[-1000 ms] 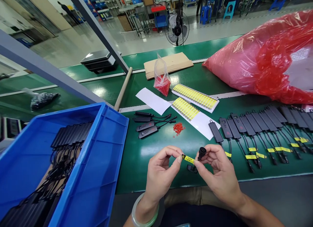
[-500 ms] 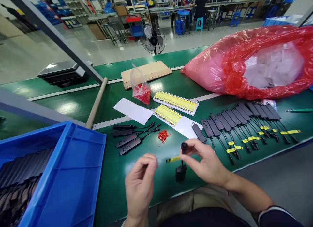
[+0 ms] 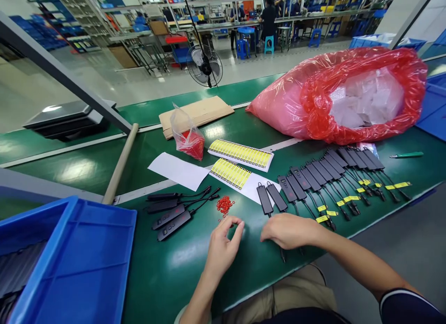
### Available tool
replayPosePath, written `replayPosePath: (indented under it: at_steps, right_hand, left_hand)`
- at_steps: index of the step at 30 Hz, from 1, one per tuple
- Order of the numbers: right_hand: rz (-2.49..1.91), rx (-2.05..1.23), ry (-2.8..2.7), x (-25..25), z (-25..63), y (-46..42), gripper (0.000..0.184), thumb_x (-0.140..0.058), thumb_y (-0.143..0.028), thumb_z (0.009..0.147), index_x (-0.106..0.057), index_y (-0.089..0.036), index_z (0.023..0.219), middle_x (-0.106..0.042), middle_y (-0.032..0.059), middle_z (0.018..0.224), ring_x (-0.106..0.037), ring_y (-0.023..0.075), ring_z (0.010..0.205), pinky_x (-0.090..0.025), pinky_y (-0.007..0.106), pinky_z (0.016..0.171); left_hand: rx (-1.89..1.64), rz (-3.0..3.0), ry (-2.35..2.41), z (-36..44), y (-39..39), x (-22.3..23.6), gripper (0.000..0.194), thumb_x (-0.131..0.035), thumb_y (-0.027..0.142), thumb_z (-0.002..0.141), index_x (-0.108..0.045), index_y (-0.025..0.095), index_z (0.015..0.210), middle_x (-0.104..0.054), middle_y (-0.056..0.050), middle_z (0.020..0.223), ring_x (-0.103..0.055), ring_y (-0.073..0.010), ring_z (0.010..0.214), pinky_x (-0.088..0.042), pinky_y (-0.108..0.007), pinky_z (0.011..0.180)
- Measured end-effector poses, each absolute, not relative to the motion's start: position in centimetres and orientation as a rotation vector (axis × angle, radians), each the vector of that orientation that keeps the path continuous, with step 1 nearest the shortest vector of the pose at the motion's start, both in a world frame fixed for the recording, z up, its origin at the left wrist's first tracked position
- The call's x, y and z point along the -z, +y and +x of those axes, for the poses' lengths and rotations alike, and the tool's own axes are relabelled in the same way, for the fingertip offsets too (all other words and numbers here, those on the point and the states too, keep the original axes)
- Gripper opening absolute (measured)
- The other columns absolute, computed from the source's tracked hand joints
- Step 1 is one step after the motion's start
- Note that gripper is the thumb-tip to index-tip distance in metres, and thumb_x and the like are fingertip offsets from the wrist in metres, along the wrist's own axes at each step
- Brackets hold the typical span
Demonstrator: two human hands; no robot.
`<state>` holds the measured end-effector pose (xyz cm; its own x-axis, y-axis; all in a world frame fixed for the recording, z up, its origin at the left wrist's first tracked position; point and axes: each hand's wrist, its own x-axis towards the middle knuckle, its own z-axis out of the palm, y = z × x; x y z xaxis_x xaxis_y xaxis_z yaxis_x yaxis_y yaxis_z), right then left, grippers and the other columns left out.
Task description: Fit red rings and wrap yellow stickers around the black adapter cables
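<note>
My left hand (image 3: 225, 247) is just in front of a small pile of red rings (image 3: 225, 204). Its thumb and forefinger curve toward each other with a narrow gap, and I see nothing between them. Palm down, my right hand (image 3: 287, 231) lies over the cable of the leftmost slim black controller (image 3: 265, 199) in the right-hand row. Its fingers are curled together, and what they hold, if anything, is hidden. A black cable plug (image 3: 283, 255) shows below that hand. A second black controller (image 3: 277, 196) lies beside the first, both partly on a white label sheet (image 3: 256, 190).
Several black controllers (image 3: 173, 224) lie left of the rings. Yellow label sheets (image 3: 240, 154), a bag of red rings (image 3: 193, 144) and cardboard (image 3: 205, 111) are behind. A blue bin (image 3: 94, 263) stands left. A big red plastic bag (image 3: 289, 98) fills the back right, near a green-handled tool (image 3: 409, 155).
The black plug and controller upright in my right hand have left that spot; another controller now lies at the row's left end. My left hand has moved toward the rings, its fingers loosened.
</note>
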<state>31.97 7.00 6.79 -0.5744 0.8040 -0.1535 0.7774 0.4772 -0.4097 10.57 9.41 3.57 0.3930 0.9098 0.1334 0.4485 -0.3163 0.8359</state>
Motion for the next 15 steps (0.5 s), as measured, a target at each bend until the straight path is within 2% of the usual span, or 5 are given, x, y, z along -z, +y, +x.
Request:
replayPosePath:
  at_steps: [3, 6, 8, 10, 15]
  right_hand:
    - [-1.475, -0.562, -2.574, -4.5, 31.0, 7.9, 0.026, -0.054, -0.020, 0.092, -0.067, -0.021, 0.115, -0.069, 0.0072, 0.120, -0.061, 0.0224, 0.114, -0.046, 0.036, 0.099]
    - [-1.626, -0.453, -2.476, -2.2, 30.7, 8.4, 0.043, -0.060, -0.023, 0.090, -0.056, -0.007, 0.130, -0.050, 0.0209, 0.142, -0.037, 0.0357, 0.137, -0.030, 0.053, 0.112]
    - [-1.703, -0.428, -2.429, -1.2, 31.3, 8.2, 0.047, -0.062, -0.022, 0.088, -0.054, -0.003, 0.131, -0.048, 0.0235, 0.143, -0.034, 0.0392, 0.139, -0.028, 0.055, 0.112]
    - [-1.753, -0.414, -2.382, -0.9, 32.2, 7.8, 0.042, -0.058, -0.020, 0.090, -0.056, -0.004, 0.129, -0.051, 0.0221, 0.141, -0.036, 0.0381, 0.138, -0.030, 0.054, 0.112]
    - [-1.868, -0.382, -2.211, -2.3, 34.1, 10.1, 0.026, -0.046, -0.017, 0.096, -0.064, -0.012, 0.114, -0.069, 0.0129, 0.113, -0.057, 0.0263, 0.118, -0.042, 0.041, 0.103]
  left_hand:
    - [-0.762, 2.129, 1.135, 12.1, 11.2, -1.4, 0.021, -0.045, 0.027, 0.096, -0.063, 0.017, 0.097, -0.068, -0.010, 0.101, -0.063, -0.0223, 0.098, -0.050, -0.038, 0.089]
    - [-0.656, 2.357, 1.114, 14.0, 12.8, 0.7, 0.034, -0.041, 0.025, 0.097, -0.058, 0.017, 0.125, -0.058, -0.015, 0.134, -0.051, -0.0279, 0.127, -0.042, -0.049, 0.105]
    - [-0.499, 2.500, 1.081, 15.0, 13.6, 1.7, 0.040, -0.042, 0.027, 0.097, -0.052, 0.018, 0.135, -0.049, -0.014, 0.144, -0.041, -0.0309, 0.136, -0.039, -0.054, 0.108]
    - [-0.349, 2.600, 1.048, 15.6, 14.0, 2.2, 0.041, -0.043, 0.030, 0.097, -0.050, 0.019, 0.137, -0.047, -0.012, 0.147, -0.037, -0.0326, 0.139, -0.037, -0.056, 0.109]
    - [-0.234, 2.698, 1.011, 15.5, 14.1, 1.8, 0.043, -0.048, 0.037, 0.096, -0.053, 0.019, 0.135, -0.048, -0.012, 0.146, -0.040, -0.0341, 0.137, -0.037, -0.056, 0.108]
